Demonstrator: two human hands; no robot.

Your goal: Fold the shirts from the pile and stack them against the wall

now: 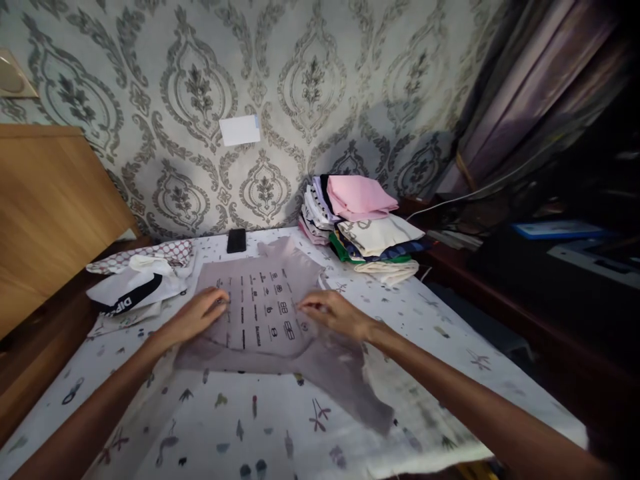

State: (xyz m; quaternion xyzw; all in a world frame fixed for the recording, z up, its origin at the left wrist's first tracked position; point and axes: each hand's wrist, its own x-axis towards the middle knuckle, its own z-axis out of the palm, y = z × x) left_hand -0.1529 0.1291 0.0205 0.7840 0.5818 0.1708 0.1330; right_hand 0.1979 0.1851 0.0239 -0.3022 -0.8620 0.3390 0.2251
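A mauve-grey T-shirt (270, 300) with rows of dark printed lettering and logos lies spread in front of me. One sleeve reaches toward the near right, and another part points to the wall. At the shirt's left side, my left hand (206, 313) has its fingers curled and closed on the fabric. My right hand (334, 313) pinches the cloth on the right side of the print. Slight blur hides the exact grip of the fingertips. Under the shirt is a white cloth (240, 427) with small printed figures, covering the table.
A stack of folded clothes (370, 233), pink on top, stands at the back right. White clothing (135, 287) lies in a heap at the left, by a wooden panel (55, 207). A black phone (237, 241) rests near the wall. Dark furniture (565, 287) borders the right side.
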